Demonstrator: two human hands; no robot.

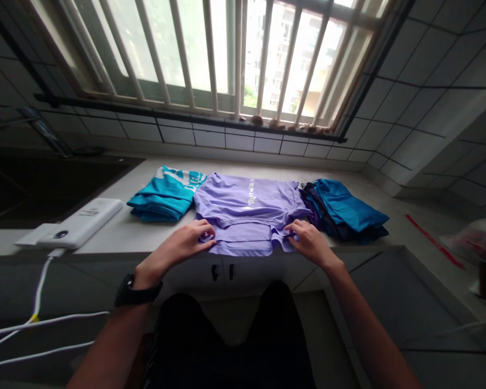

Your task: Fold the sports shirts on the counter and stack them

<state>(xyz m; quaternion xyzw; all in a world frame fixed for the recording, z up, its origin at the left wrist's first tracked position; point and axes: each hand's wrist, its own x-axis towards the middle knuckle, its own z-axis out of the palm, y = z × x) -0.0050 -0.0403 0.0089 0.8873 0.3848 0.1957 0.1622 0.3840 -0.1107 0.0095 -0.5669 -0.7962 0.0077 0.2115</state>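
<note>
A lavender T-shirt (247, 200) with white lettering lies on the countertop, its near part folded and hanging slightly over the front edge. My left hand (190, 237) pinches the shirt's near left corner between thumb and fingers. At the near right side, my right hand (308, 240) is closed on the fabric in the same way. Left of the shirt sits a folded teal garment (166, 194) with white print. Touching its right side is a pile of folded dark and blue clothes (344, 208).
A white power bank (85, 221) with a white cable (42, 281) lies on the left counter. Behind it are a dark sink (56, 183) and a faucet (48, 132). A red strip (433, 240) and a plastic bag (473, 240) lie right. A barred window (214, 59) is behind.
</note>
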